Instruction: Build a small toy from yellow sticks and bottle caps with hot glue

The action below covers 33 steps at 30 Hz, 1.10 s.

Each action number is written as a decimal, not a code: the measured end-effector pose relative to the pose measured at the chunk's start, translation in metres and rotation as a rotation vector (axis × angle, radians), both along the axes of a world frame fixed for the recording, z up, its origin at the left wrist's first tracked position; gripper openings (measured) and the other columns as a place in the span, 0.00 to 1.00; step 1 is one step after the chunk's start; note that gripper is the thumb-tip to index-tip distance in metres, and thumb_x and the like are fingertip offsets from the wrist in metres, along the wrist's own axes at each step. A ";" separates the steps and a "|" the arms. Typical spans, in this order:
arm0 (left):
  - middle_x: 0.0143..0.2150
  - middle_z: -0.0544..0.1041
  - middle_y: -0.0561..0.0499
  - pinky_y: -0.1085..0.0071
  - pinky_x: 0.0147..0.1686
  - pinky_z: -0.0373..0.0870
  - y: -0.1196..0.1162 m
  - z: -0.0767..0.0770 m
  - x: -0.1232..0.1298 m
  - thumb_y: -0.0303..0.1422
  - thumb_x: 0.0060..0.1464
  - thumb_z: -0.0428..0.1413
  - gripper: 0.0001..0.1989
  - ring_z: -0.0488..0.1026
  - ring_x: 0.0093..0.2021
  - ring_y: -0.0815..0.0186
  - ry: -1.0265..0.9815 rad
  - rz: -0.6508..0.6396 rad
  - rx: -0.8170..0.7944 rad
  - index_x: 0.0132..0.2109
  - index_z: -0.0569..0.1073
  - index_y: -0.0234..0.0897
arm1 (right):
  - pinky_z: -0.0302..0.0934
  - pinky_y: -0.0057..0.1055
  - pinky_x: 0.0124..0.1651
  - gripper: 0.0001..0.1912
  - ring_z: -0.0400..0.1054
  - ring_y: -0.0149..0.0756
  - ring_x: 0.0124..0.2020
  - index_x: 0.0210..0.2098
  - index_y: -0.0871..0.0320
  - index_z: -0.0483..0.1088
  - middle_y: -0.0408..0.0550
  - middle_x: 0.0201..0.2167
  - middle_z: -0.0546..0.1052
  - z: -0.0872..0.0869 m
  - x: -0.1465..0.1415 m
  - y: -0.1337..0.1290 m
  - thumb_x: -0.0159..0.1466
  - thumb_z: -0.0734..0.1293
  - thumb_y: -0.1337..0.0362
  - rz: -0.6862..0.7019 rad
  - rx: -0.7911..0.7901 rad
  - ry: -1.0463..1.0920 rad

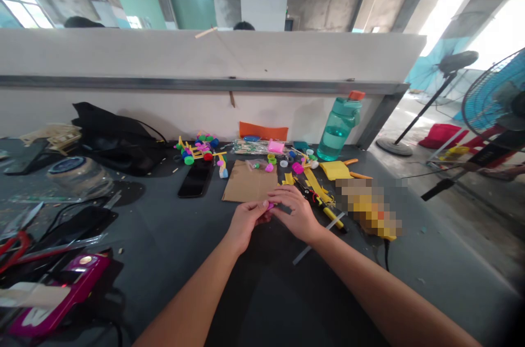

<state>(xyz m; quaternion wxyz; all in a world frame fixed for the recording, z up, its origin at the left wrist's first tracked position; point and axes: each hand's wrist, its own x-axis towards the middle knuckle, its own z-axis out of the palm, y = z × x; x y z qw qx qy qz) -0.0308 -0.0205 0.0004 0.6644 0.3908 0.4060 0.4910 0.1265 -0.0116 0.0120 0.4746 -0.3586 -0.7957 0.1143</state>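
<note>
Over the front edge of a brown cardboard sheet [249, 180], my two hands meet. My left hand [245, 224] is closed, pinching a small pink-purple piece [269, 206] between thumb and fingers. My right hand [296, 214] bends over the same piece from the right, thumb and fingertips pressed to it. Most of the piece is hidden by the fingers, so its shape cannot be made out. On the cardboard's far side lies a clear plastic bag [255, 165] with a small green thing in it. Little pink and green pieces [271, 160] sit at its right corner.
Behind the cardboard are a pink packet [276, 146] and an orange strip [262, 130]. A phone [196, 180] and colourful stick models [199, 147] lie left. Right are a yellow-black pen-like tool [334, 218], yellow clay-like pack [334, 170] and teal bottle [337, 131]. Scissors [16, 248] lie far left.
</note>
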 end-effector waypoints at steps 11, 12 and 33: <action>0.25 0.74 0.50 0.72 0.33 0.67 -0.002 0.005 0.000 0.39 0.42 0.64 0.13 0.68 0.27 0.71 -0.043 -0.059 -0.044 0.28 0.77 0.32 | 0.63 0.45 0.50 0.08 0.69 0.42 0.46 0.36 0.52 0.75 0.47 0.39 0.78 0.000 0.000 0.000 0.56 0.69 0.68 -0.004 -0.030 0.015; 0.25 0.74 0.50 0.72 0.33 0.67 -0.002 0.004 0.000 0.39 0.41 0.64 0.13 0.68 0.27 0.71 -0.031 -0.052 -0.048 0.29 0.77 0.32 | 0.63 0.45 0.50 0.08 0.68 0.42 0.46 0.36 0.52 0.75 0.47 0.39 0.78 0.000 0.000 0.000 0.56 0.69 0.68 -0.003 -0.027 0.010; 0.27 0.75 0.48 0.72 0.32 0.69 0.003 -0.002 -0.003 0.41 0.43 0.63 0.15 0.70 0.28 0.70 0.028 -0.006 -0.009 0.31 0.78 0.31 | 0.62 0.41 0.51 0.07 0.68 0.39 0.45 0.36 0.52 0.75 0.46 0.38 0.78 -0.004 0.002 0.004 0.57 0.70 0.67 0.002 -0.080 0.053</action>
